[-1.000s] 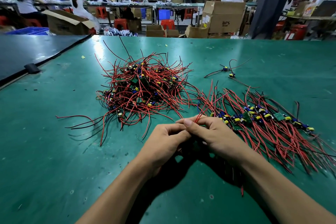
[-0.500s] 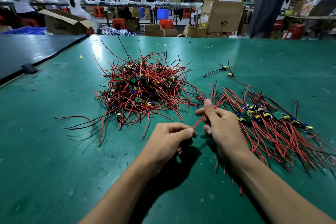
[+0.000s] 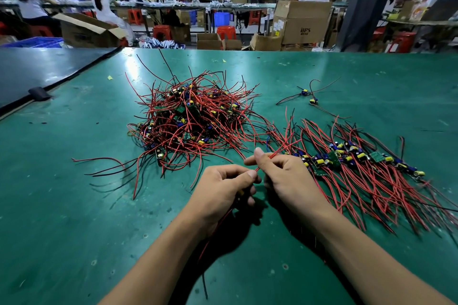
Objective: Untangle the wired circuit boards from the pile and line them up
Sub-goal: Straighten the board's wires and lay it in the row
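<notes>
At my far left a dark mat [image 3: 37, 69] lies along the edge of the green bench [image 3: 62, 205], with a small black block [image 3: 39, 93] sitting at the seam between them. Right of that, in the middle of the bench, is the pile [image 3: 190, 116]: small green circuit boards with yellow and blue parts, knotted together in red and black leads that splay out towards me and to the left.

Just in front of the pile my left hand [image 3: 223, 188] is curled, thumb pressed against the forefinger, gripping a red wire [image 3: 280, 152]. More red lead trails out under this hand and along my forearm. I cannot see whether a board sits inside my fist.

The same red wire runs up and to the right into my right hand [image 3: 290, 178], which pinches it between thumb and forefinger, the other fingers folded. The two hands are nearly touching, both held low over the bench.

Farther back and to the right, two loose boards [image 3: 308, 96] lie apart from everything else with their leads spread. Nearer, starting just beside my right hand, the sorted row [image 3: 359, 158] stretches to the right, boards side by side, red leads fanned towards me. A cardboard box [image 3: 304, 22] stands beyond the bench.
</notes>
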Motion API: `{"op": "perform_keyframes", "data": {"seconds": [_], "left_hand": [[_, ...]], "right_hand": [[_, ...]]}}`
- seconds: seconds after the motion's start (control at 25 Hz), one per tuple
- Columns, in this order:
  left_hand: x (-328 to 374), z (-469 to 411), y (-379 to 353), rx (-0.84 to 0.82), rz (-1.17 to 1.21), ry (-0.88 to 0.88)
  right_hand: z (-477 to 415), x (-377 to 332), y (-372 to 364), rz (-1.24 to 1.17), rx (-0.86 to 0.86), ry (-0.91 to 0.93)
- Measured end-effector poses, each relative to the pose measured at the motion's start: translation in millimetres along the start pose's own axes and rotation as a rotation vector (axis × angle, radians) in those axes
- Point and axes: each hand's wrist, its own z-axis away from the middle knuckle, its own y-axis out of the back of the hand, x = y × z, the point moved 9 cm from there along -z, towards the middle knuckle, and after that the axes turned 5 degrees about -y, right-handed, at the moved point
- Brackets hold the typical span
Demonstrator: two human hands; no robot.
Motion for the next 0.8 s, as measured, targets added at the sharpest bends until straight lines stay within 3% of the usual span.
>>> {"op": "perform_keyframes", "data": {"seconds": [0.12, 0.24, 0.44, 0.52, 0.68, 0.8], "left_hand": [[0, 2, -4, -0.064, 0.012, 0.033], [-2, 3, -7, -0.099, 0.020, 0.042], [-3, 3, -2, -0.109, 0.078, 0.086], [-3, 4, -5, -0.115, 0.112, 0.109], [3, -4, 6, 0.062, 0.255, 0.086], [17, -9, 21, 0.192, 0.507, -0.023]], "right_hand": [[-5, -5, 30, -0.023, 0.178, 0.047], [-10, 4, 36, -0.220, 0.205, -0.038], [-5, 14, -1, -1.012, -0.169, -0.469], [-2, 12, -3, -1.085, -0.234, -0.491], [-3, 19, -5, -0.729, -0.112, -0.328], [10, 4, -14, 0.044, -0.091, 0.019]]}}
